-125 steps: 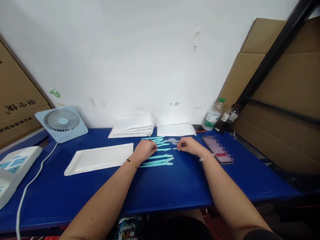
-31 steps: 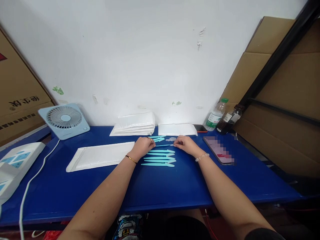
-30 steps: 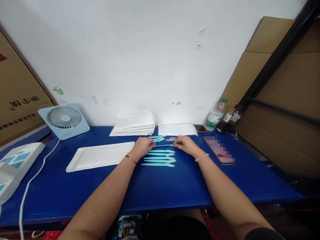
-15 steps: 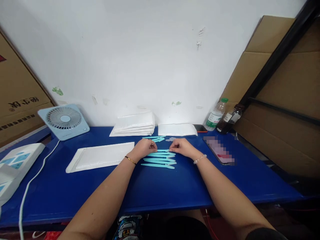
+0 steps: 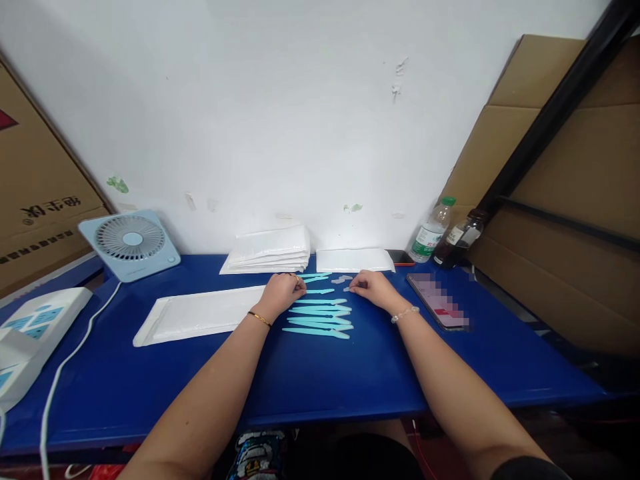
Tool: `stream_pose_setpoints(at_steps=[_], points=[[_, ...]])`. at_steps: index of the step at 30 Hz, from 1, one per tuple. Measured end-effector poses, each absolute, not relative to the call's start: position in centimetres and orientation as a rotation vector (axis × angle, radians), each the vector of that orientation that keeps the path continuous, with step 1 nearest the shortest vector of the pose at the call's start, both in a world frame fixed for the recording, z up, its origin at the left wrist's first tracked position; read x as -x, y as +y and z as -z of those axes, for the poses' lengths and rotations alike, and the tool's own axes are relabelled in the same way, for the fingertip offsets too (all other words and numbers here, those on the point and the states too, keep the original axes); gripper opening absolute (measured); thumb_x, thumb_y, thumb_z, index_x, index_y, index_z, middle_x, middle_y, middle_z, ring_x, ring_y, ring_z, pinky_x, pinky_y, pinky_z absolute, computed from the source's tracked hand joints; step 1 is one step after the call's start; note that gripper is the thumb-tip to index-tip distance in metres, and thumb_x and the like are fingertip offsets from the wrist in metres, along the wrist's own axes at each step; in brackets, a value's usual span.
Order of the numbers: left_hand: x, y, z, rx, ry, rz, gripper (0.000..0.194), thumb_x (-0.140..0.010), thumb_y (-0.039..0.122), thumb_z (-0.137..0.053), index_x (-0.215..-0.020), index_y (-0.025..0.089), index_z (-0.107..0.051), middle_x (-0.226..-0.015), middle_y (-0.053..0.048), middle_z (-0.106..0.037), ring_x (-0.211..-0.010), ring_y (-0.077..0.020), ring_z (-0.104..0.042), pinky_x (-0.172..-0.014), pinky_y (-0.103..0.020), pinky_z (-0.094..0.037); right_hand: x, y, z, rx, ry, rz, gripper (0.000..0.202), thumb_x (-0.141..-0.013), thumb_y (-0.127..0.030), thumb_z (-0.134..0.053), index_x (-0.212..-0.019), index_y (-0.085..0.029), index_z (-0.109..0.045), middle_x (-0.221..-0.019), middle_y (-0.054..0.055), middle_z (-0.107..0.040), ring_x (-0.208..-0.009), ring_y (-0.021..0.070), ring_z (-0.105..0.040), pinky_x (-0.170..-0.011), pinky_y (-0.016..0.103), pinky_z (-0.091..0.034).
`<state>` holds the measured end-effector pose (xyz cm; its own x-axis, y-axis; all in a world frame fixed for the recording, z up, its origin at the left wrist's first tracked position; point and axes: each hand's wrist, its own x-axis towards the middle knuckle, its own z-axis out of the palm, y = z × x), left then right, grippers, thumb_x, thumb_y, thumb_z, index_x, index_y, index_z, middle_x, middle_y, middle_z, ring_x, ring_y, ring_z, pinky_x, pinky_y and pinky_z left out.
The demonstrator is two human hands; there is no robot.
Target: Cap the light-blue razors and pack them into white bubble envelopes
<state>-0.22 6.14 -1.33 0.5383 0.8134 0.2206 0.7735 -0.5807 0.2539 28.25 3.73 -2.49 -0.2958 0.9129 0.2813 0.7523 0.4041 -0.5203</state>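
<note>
Several slim turquoise sticks (image 5: 313, 321) lie side by side on the blue table (image 5: 320, 387), in a column in front of me. My left hand (image 5: 285, 293) is closed on the left end of one turquoise stick (image 5: 320, 291), just above that column. My right hand (image 5: 373, 291) pinches a small translucent piece (image 5: 347, 289) to the right of the stick's tip, apart from it. More small translucent pieces (image 5: 342, 279) lie just beyond my right fingertips. Behind my left hand are other turquoise sticks (image 5: 317, 276), partly hidden.
A padded white envelope (image 5: 200, 315) lies left, a stack of them (image 5: 270, 250) and another (image 5: 355, 259) by the wall. A fan (image 5: 131, 243) and power strip (image 5: 45, 327) stand left; a phone (image 5: 435, 300) and two bottles (image 5: 430, 233), (image 5: 459, 239) right.
Another stick now lies at the top of the column, released by both hands. My left hand has moved up and left to a further stick; my right hand has moved right to a translucent piece.
</note>
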Motion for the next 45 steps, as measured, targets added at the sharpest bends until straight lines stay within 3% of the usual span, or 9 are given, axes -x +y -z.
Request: stream_pose_setpoints(at_steps=[22,29,35,45], points=[[-1.0,5.7,2.0,-2.426,1.131,-0.499,0.014,-0.077,0.029,-0.057,-0.076,0.02,-0.069,-0.076,0.0,-0.067,-0.068,-0.0136,-0.06,-0.062,-0.022,-0.044,-25.8,3.2,3.2,1.248,-2.108,-0.694,0.014,-0.075,-0.032,-0.069,-0.077,-0.019,-0.073,-0.072,0.002,-0.066,-0.061,0.0136,-0.059,-0.058,0.025,-0.044],[-0.1,6.2,2.1,-2.558,1.418,-0.68,0.027,-0.08,0.033,-0.058,-0.102,0.019,-0.065,-0.105,-0.007,-0.062,-0.098,-0.0219,-0.057,-0.086,-0.032,-0.045,-26.5,4.0,3.2,1.34,-2.116,-0.313,0.024,-0.085,-0.026,-0.057,-0.105,-0.022,-0.068,-0.092,0.005,-0.059,-0.076,0.0152,-0.057,-0.073,0.028,-0.046],[-0.1,6.1,2.0,-2.561,1.476,-0.539,0.016,-0.082,0.029,-0.054,-0.088,0.021,-0.066,-0.091,-0.004,-0.065,-0.089,-0.0202,-0.059,-0.077,-0.029,-0.045,-26.7,4.1,3.4,1.383,-2.146,-0.333,0.008,-0.079,-0.02,-0.062,-0.08,-0.019,-0.069,-0.087,0.003,-0.058,-0.073,0.014,-0.057,-0.069,0.026,-0.044],[-0.4,6.0,2.2,-2.495,1.359,-0.577,0.012,-0.079,0.028,-0.055,-0.079,0.021,-0.065,-0.082,-0.002,-0.065,-0.077,-0.0167,-0.06,-0.065,-0.025,-0.044,-26.8,3.9,3.3,1.427,-2.032,-0.473,0.014,-0.073,-0.031,-0.068,-0.073,-0.018,-0.068,-0.078,0.002,-0.06,-0.066,0.0137,-0.057,-0.061,0.025,-0.043]])
